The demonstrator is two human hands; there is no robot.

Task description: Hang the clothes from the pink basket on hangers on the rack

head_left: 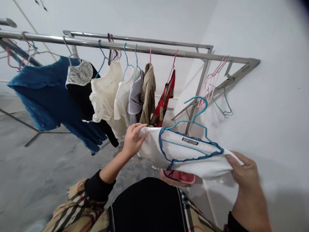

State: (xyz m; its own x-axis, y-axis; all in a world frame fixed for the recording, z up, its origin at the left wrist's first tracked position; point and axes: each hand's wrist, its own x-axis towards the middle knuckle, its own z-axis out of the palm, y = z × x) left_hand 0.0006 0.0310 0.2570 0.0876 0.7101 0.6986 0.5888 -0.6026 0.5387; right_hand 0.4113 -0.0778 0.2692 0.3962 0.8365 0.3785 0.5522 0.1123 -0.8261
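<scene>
I hold a white top with blue neck trim (188, 154) stretched between both hands, with a blue wire hanger (196, 119) threaded through its neck. My left hand (132, 140) grips the garment's left shoulder. My right hand (243, 172) pinches its right shoulder. The top hangs in the air in front of me, below the metal clothes rail (154, 49).
Several garments hang on the rail: a blue dress (45, 96), a black top with lace collar (80, 87), cream and grey tops, a brown one, a red patterned one (165, 100). Spare pink hangers (212, 80) hang at the rail's right end. A pink basket (180, 176) sits below. White wall at right.
</scene>
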